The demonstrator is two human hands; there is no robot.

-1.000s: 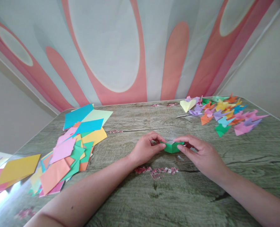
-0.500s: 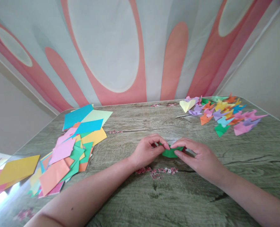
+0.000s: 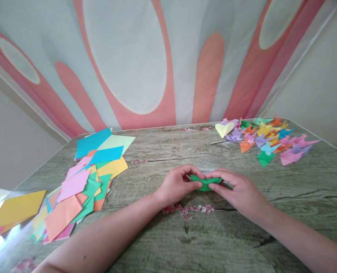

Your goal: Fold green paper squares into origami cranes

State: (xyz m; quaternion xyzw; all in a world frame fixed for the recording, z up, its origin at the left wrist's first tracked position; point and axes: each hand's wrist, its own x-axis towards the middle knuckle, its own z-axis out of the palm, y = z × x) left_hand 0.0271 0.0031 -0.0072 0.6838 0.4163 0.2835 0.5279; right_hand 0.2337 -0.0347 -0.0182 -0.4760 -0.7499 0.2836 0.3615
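Between my two hands is a small folded piece of green paper (image 3: pixel 206 183), low over the middle of the table. My left hand (image 3: pixel 180 185) pinches its left part between thumb and fingers. On the other side, my right hand (image 3: pixel 231 186) grips the right part the same way, with thumb in front and fingers behind. The fingertips of both hands almost meet at the paper's upper middle. Fingers cover some of the folds, and the paper's underside is hidden.
Loose sheets of coloured paper (image 3: pixel 73 185) are piled on the left of the wood-patterned table (image 3: pixel 162 235). At the back right lie several folded paper figures (image 3: pixel 267 138) in many colours, with a pale yellow heart-shaped one (image 3: pixel 224 129) beside them. A patterned curtain (image 3: pixel 182 76) hangs behind.
The fingers have shifted on the green paper, and more of its upper edge shows, spread wider between the hands. The whole view has tilted slightly.
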